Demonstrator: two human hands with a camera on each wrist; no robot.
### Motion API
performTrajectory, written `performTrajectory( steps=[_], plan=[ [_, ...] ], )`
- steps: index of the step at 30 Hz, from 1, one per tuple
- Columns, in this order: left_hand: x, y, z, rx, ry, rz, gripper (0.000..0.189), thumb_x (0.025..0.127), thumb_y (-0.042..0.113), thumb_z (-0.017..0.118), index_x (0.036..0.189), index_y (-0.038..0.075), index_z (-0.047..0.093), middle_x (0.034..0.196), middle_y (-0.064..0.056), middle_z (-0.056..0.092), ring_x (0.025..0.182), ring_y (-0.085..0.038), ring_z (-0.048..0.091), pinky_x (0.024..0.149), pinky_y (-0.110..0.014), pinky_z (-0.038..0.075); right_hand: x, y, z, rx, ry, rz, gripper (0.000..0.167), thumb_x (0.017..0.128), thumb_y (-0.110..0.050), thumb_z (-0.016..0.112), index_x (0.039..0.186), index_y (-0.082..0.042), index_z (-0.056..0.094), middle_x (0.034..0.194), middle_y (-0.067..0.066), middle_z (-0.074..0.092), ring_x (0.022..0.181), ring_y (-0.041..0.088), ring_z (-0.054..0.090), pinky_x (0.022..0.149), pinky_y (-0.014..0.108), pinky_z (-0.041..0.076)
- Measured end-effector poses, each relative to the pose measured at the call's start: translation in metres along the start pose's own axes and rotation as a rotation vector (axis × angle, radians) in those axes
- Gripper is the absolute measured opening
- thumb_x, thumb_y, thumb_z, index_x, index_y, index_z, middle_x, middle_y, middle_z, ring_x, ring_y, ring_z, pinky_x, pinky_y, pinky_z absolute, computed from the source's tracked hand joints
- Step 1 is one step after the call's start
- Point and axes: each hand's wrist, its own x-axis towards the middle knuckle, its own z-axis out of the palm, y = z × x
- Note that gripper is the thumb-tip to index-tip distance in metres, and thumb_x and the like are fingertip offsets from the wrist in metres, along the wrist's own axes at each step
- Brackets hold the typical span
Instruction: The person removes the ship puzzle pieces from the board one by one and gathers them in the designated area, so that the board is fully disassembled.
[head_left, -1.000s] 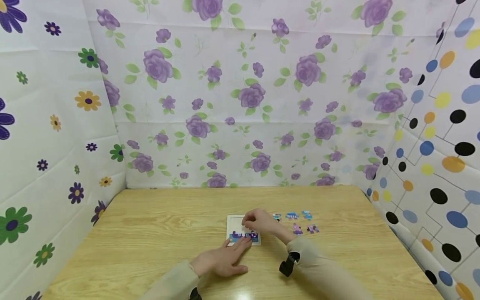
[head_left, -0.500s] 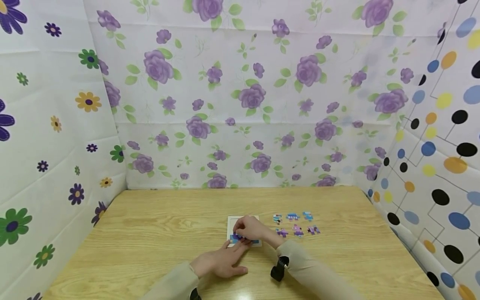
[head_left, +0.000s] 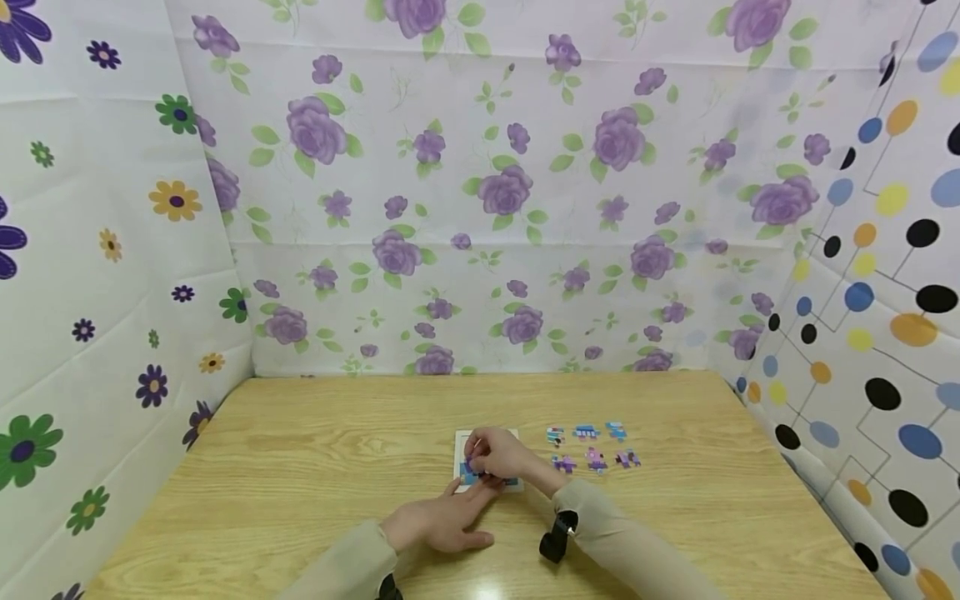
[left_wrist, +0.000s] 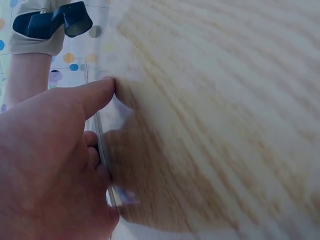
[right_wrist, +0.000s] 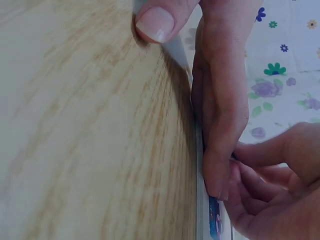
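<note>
A white-bordered puzzle board (head_left: 459,450) lies on the table, with a blue and purple strip of picture (head_left: 467,477) along its near side. My left hand (head_left: 450,518) lies flat with extended fingers across the board's near edge, its thumb out on the wood. Above the same strip, my right hand (head_left: 498,454) pinches a small puzzle piece (head_left: 472,463) between thumb and fingers. Only a dark sliver of that piece shows in the right wrist view, and the fingers hide the rest. Right fingertips come down just beyond the left fingers (right_wrist: 220,175).
To the right of the board, several loose puzzle pieces lie in two rows, blue ones such as the piece (head_left: 586,432) behind and pink-purple ones such as the piece (head_left: 596,460) in front. Patterned cloth walls (head_left: 495,317) enclose the wooden table (head_left: 337,450) at the back and sides.
My right hand has moved left and nearer over the board, down to the picture strip, and has barely shifted in the last half second. My left hand has stayed in place.
</note>
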Motion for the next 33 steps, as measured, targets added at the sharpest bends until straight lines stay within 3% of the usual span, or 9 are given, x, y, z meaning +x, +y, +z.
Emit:
performTrajectory(
  steps=[6, 12, 23, 33],
  plan=[
    [0.000, 0.000, 0.001, 0.030, 0.021, -0.005, 0.075, 0.099, 0.048, 0.047, 0.156, 0.013, 0.014, 0.164, -0.006, 0.009, 0.151, -0.021, 0.010, 0.118, -0.058, 0.013, -0.001, 0.000, -0.006, 0.092, 0.073, 0.008, 0.009, 0.089, 0.002, 0.060, 0.097, -0.001, 0.062, 0.087, 0.011, 0.066, 0.073, 0.013, 0.062, 0.063, 0.025, 0.052],
    [-0.001, 0.004, 0.001, 0.043, 0.022, -0.012, 0.075, 0.098, 0.048, 0.049, 0.156, 0.015, 0.015, 0.164, -0.004, 0.010, 0.152, -0.022, 0.009, 0.118, -0.057, 0.015, -0.005, 0.004, -0.014, 0.222, 0.056, 0.081, 0.011, 0.093, 0.000, 0.058, 0.104, 0.002, 0.060, 0.091, 0.012, 0.064, 0.076, 0.017, 0.066, 0.067, 0.030, 0.058],
    [-0.001, 0.002, 0.001, 0.095, 0.042, 0.016, 0.075, 0.099, 0.048, 0.046, 0.157, 0.016, 0.012, 0.165, -0.003, 0.007, 0.152, -0.022, 0.010, 0.118, -0.057, 0.016, -0.019, 0.014, -0.033, 0.309, 0.056, 0.152, 0.021, 0.096, -0.006, 0.055, 0.113, 0.004, 0.058, 0.095, 0.014, 0.064, 0.079, 0.018, 0.066, 0.071, 0.035, 0.059],
    [-0.001, 0.000, 0.001, 0.115, 0.014, 0.038, 0.073, 0.100, 0.049, 0.044, 0.157, 0.017, 0.011, 0.165, -0.002, 0.005, 0.152, -0.021, 0.009, 0.118, -0.059, 0.014, -0.039, 0.022, -0.046, 0.364, 0.030, 0.199, 0.022, 0.097, -0.006, 0.053, 0.115, 0.007, 0.055, 0.094, 0.012, 0.061, 0.082, 0.017, 0.063, 0.075, 0.038, 0.058]
  ],
)
